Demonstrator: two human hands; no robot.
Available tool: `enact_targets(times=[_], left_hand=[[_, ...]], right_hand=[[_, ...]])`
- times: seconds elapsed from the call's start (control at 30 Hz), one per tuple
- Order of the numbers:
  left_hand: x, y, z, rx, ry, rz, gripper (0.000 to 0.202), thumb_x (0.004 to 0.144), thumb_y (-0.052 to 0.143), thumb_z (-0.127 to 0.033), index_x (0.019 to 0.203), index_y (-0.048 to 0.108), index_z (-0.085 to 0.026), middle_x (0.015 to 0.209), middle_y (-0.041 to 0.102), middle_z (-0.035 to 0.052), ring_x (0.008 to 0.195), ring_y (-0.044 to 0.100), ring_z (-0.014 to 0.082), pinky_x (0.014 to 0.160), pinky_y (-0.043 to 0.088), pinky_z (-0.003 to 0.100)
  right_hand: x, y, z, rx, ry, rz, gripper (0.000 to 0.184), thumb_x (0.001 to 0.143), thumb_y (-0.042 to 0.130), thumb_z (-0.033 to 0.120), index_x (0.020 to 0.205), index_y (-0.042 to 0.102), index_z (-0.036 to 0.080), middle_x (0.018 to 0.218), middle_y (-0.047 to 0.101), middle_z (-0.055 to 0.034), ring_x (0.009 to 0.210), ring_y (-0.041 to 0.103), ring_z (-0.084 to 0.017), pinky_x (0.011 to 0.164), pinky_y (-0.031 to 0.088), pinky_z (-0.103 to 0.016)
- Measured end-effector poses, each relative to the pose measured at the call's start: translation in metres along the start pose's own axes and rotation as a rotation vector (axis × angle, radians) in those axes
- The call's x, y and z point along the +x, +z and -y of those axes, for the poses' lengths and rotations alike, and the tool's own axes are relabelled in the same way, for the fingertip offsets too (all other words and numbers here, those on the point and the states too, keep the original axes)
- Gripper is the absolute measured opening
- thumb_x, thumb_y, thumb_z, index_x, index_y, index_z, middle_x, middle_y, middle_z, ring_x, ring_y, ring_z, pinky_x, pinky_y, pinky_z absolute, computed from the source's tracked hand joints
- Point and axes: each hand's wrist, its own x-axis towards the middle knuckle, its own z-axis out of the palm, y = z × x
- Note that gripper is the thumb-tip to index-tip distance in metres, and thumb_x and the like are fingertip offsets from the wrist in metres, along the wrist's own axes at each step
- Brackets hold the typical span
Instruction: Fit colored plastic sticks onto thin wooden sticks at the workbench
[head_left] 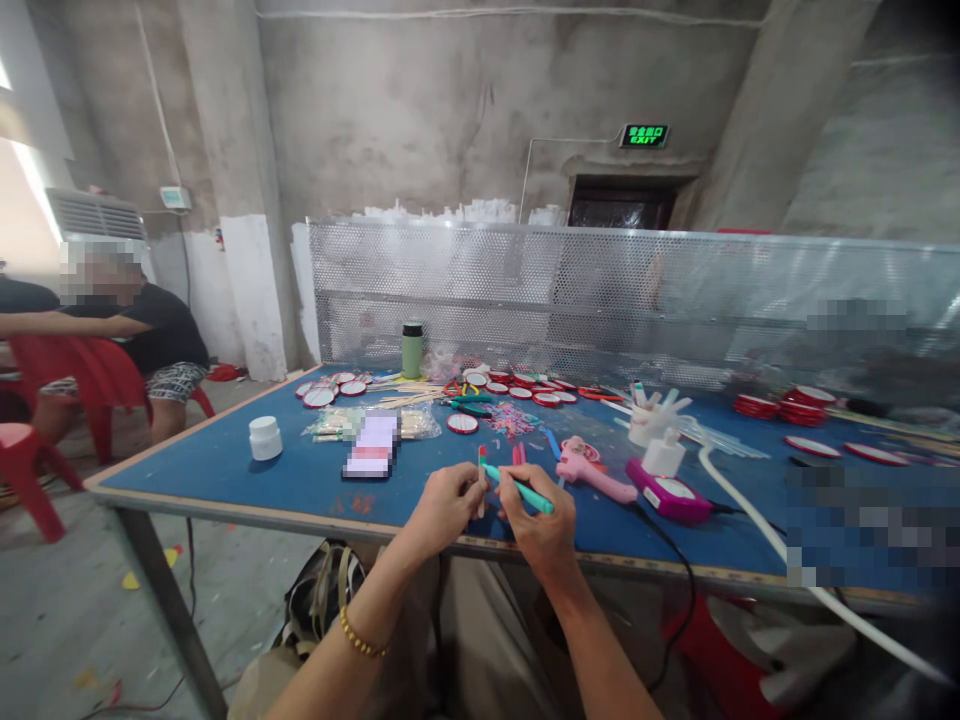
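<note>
Left hand (448, 506): fingers pinched shut on a thin stick, held over the near edge of the counter; a bead bracelet sits on the wrist.
Stick (481, 468): pale, with red and green at its top end; stands roughly upright between the two hands, above the front edge.
Right hand (545, 527): clamped on a teal pen, thumb and fingers round its rear half.
Teal pen (525, 491): slants up and to the left, its tip at the stick; cannot tell whether tip and stick touch.
Counter (225, 470): blue top with a pale edging strip.
Pink glue gun (596, 478): lies on its side just beyond the right hand; a black cord drops over the front edge.
Purple device (670, 497): just right of the glue gun, with a white bottle (664, 452) upright behind it.
White jar (265, 438): stands alone on the left part, well apart from the hands.
Green flask (412, 350): upright at the far edge, near the perforated screen (600, 290).
Round discs (463, 423): red rims, white faces, scattered across the far half.
Wooden sticks (409, 398): loose bundle lying among the discs.
Other person (161, 340): seated at far left by a red chair (90, 375), well apart from the counter.
</note>
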Motion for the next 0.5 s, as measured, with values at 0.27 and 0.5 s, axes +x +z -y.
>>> enact_targets(times=[0.27,0.5], left_hand=[[0.0,-0.0007,-0.0029,0.007,-0.002,-0.001,0.026,0.088,0.044,-0.029,0.066,0.053,-0.017,0.058,0.06,-0.0006,0.055,0.053,0.011,0.058,0.037,0.021],[0.0,-0.0003,-0.0021,-0.01,-0.008,0.002,0.027,0.088,0.044,-0.03,0.065,0.052,-0.018,0.057,0.059,-0.0014,0.054,0.052,0.0106,0.058,0.037,0.02]], right_hand=[[0.0,-0.0006,0.002,0.001,-0.002,0.005,0.015,0.092,0.055,0.026,0.082,0.064,0.02,0.069,0.068,-0.0002,0.06,0.068,-0.014,0.05,0.053,-0.019],[-0.0004,-0.0005,0.0004,-0.001,-0.001,0.006,0.015,0.092,0.055,0.026,0.081,0.063,0.02,0.069,0.068,-0.0004,0.06,0.067,-0.014,0.051,0.053,-0.02]])
